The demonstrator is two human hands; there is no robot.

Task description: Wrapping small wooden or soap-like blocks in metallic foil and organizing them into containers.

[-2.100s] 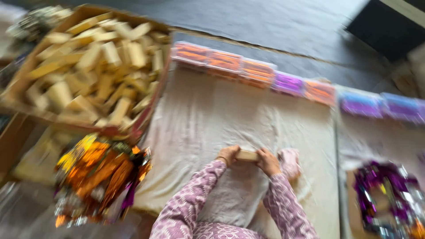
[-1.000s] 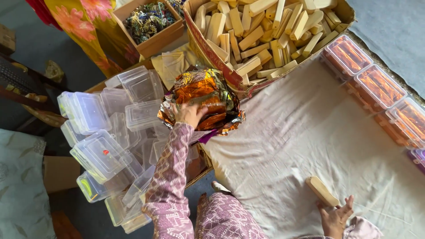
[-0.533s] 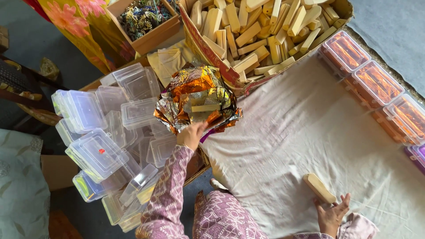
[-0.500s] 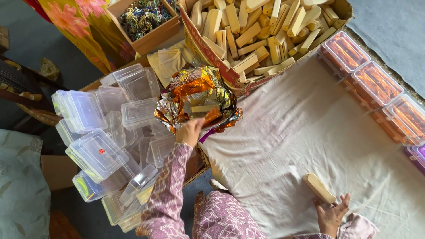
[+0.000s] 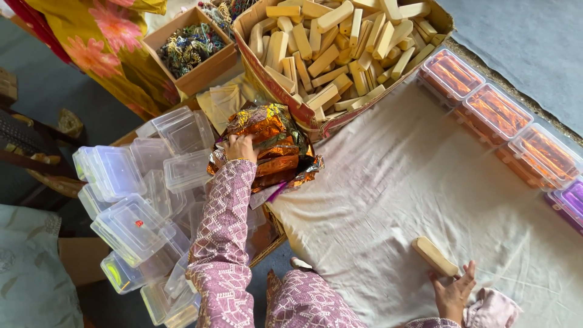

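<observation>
**Left hand in the foil, right hand on the block**

In the middle of the frame the left hand (image 5: 241, 147) lay on the heap of orange-and-gold foil wrappers (image 5: 270, 146), its fingers curled down into the sheets; whether it had pinched one sheet free could not be told. Toward the lower right, the right hand (image 5: 452, 294) rested spread open on the pale cloth (image 5: 388, 200), fingertips touching one end of a single wooden block (image 5: 435, 256) without closing round it.

To do this well, it seemed wise to peel off only the top sheet, lifting by a corner so the crinkled foil would not tear or drag its neighbours along.

The carton of wooden blocks (image 5: 340, 42) sat at upper centre, clear plastic boxes (image 5: 130, 200) lay piled at left, and filled lidded boxes (image 5: 498, 112) lined the cloth's right edge.
</observation>
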